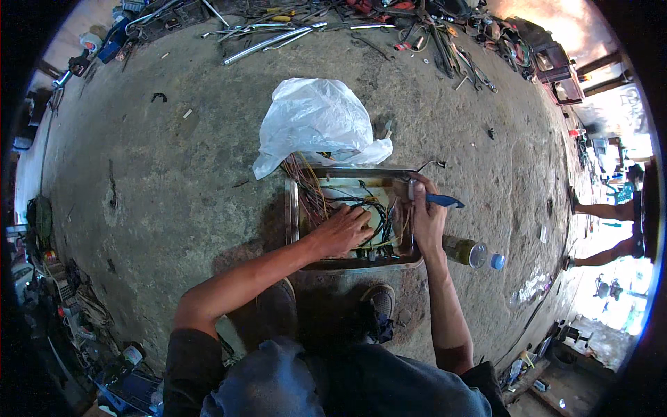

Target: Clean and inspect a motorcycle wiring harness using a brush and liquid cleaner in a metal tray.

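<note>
A rectangular metal tray (292, 229) lies on the floor in front of me, with a tangle of wires (379, 208) inside it. Over its left part reaches my left hand (342, 231), fingers bent and closed on some dark wires. My right hand (429, 212) is at the tray's right rim, closed around a blue-handled brush (443, 200). The handle points right; the brush's other end is partly covered by my fingers. More reddish and yellow wires (306, 184) run over the tray's far left corner, beside a crumpled white plastic bag (316, 118).
Right of the tray a clear bottle (464, 251) with yellowish liquid lies on its side, near a blue cap (497, 261). Metal tools (274, 43) and pliers (462, 62) are spread along the far floor. Another person's legs (604, 210) show at the right.
</note>
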Demonstrator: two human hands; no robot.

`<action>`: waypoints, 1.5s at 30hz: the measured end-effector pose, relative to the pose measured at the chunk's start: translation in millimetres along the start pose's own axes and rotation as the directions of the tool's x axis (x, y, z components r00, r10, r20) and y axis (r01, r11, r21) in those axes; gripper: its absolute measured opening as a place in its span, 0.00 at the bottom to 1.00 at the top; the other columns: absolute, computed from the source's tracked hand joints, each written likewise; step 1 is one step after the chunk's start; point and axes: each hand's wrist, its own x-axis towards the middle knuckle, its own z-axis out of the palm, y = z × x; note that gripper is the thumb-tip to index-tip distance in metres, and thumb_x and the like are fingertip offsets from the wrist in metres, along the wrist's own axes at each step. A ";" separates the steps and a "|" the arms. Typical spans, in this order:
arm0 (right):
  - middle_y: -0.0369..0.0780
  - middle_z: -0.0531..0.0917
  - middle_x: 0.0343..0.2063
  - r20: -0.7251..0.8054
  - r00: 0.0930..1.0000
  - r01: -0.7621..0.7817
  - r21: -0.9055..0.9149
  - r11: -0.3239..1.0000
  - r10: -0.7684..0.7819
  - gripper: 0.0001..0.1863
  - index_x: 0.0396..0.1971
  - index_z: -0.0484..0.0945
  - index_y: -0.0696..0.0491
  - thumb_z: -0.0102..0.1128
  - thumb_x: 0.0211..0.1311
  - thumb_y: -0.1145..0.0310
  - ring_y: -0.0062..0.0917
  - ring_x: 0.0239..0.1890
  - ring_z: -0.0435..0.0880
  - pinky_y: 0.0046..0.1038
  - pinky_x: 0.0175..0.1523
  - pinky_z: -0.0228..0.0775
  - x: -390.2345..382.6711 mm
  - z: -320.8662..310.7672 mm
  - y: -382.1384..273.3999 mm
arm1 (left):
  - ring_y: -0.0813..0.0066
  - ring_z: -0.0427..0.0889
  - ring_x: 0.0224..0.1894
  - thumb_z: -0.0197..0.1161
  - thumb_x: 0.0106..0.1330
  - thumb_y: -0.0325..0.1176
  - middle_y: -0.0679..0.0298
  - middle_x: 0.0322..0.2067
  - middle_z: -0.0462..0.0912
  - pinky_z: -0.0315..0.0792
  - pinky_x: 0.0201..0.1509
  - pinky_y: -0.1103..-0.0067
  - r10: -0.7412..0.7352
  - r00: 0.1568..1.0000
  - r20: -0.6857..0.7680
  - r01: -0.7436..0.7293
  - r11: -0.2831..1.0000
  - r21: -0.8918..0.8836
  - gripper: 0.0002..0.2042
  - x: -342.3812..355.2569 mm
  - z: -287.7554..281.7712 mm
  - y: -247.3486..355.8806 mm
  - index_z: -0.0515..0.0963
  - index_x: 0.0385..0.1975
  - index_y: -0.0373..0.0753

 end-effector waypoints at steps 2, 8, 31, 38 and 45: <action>0.49 0.85 0.44 0.070 0.997 0.042 -0.032 0.999 -0.040 0.16 0.52 0.83 0.58 0.55 0.79 0.61 0.42 0.45 0.86 0.39 0.53 0.75 4.0 12.2 9.3 | 0.55 0.70 0.63 0.69 0.59 0.34 0.51 0.62 0.74 0.67 0.62 0.58 -0.003 1.000 0.014 0.002 1.000 0.008 0.20 -4.3 6.9 -3.4 0.81 0.53 0.40; 0.51 0.84 0.43 0.132 0.973 0.215 -0.221 0.951 -0.189 0.13 0.50 0.82 0.58 0.59 0.76 0.65 0.52 0.46 0.84 0.43 0.51 0.75 4.9 18.7 30.0 | 0.57 0.72 0.56 0.64 0.62 0.29 0.54 0.52 0.73 0.69 0.56 0.60 -0.100 0.989 -0.109 0.124 0.962 0.242 0.13 2.5 -6.7 16.5 0.79 0.45 0.35; 0.50 0.87 0.42 0.055 0.974 0.225 -0.252 0.941 -0.218 0.13 0.49 0.84 0.60 0.67 0.68 0.72 0.44 0.42 0.87 0.39 0.49 0.78 -15.2 20.5 54.8 | 0.60 0.80 0.47 0.62 0.75 0.33 0.56 0.43 0.83 0.73 0.56 0.61 -0.483 0.802 -0.351 0.373 0.864 -0.338 0.15 -2.8 -27.9 42.1 0.80 0.58 0.37; 0.36 0.86 0.37 -0.055 0.980 -0.154 0.385 0.910 0.189 0.10 0.49 0.84 0.57 0.69 0.71 0.72 0.14 0.38 0.80 0.20 0.47 0.73 -38.2 18.6 11.9 | 0.55 0.86 0.43 0.61 0.76 0.36 0.50 0.45 0.84 0.80 0.50 0.64 -0.665 0.737 -0.117 0.392 0.562 -0.728 0.19 -6.2 -33.7 28.1 0.77 0.63 0.35; 0.34 0.84 0.35 -0.033 0.968 -0.211 0.424 0.881 0.248 0.09 0.41 0.82 0.57 0.71 0.69 0.69 0.14 0.38 0.79 0.18 0.42 0.72 -73.6 23.8 -36.8 | 0.56 0.82 0.54 0.55 0.81 0.49 0.48 0.54 0.78 0.76 0.61 0.64 -0.597 0.788 -0.150 0.397 0.679 -0.618 0.25 -11.5 -16.9 18.4 0.73 0.68 0.39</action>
